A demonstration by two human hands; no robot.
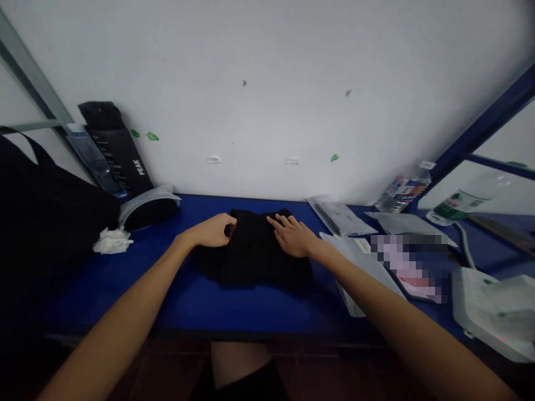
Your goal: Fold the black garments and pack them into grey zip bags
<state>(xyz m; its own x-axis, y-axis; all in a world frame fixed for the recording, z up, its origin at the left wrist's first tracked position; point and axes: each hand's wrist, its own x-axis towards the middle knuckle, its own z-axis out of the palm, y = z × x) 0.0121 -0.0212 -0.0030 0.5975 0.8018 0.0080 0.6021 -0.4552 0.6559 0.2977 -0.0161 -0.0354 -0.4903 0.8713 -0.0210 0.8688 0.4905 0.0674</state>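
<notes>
A black piece of folded cloth (261, 253) lies on the blue tabletop (200, 312) in front of me; its exact kind does not show. At the cloth's upper left edge, my left hand (212, 231) is closed, with curled fingers and thumb gripping the fabric. My right hand (295, 236) rests on the upper right part of the cloth, fingers stretched out and spread, palm down. The folds beneath the top layer are too dark to make out.
To the left are a black bag (45, 223), a crumpled tissue (112, 241), a water bottle (94, 159) and a black PEAK packet (121, 156). On the right lie plastic pouches (340, 217), two bottles (403, 189) and a white power strip (493, 312). A white wall (267, 122) stands behind.
</notes>
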